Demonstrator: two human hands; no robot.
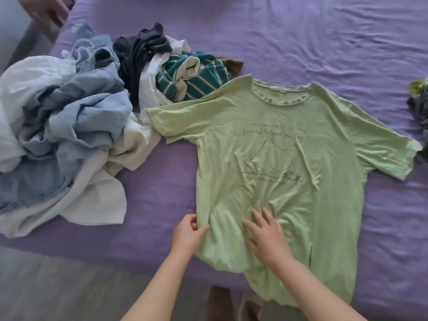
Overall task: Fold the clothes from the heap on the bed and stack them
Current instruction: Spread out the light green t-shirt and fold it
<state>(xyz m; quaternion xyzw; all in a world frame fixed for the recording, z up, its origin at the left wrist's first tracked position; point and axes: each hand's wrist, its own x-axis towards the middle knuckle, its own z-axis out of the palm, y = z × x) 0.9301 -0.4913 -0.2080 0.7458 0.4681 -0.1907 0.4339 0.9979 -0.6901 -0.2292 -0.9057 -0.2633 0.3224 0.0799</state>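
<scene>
A light green T-shirt (284, 163) with a dark line drawing lies spread face up on the purple bed (301, 42), collar away from me, its hem hanging over the near edge. My left hand (188, 235) pinches the shirt's left side seam near the hem. My right hand (266, 235) lies flat on the lower front of the shirt with fingers spread. The heap (69, 126) of unfolded clothes sits to the left: white and pale blue pieces, a dark garment (139, 56) and a teal striped one (196, 75).
At the bed's right edge lies a small pile of grey and green cloth (420, 105). Grey floor (58, 286) runs along the near edge of the bed. A wooden piece of furniture (46, 10) stands at the top left corner.
</scene>
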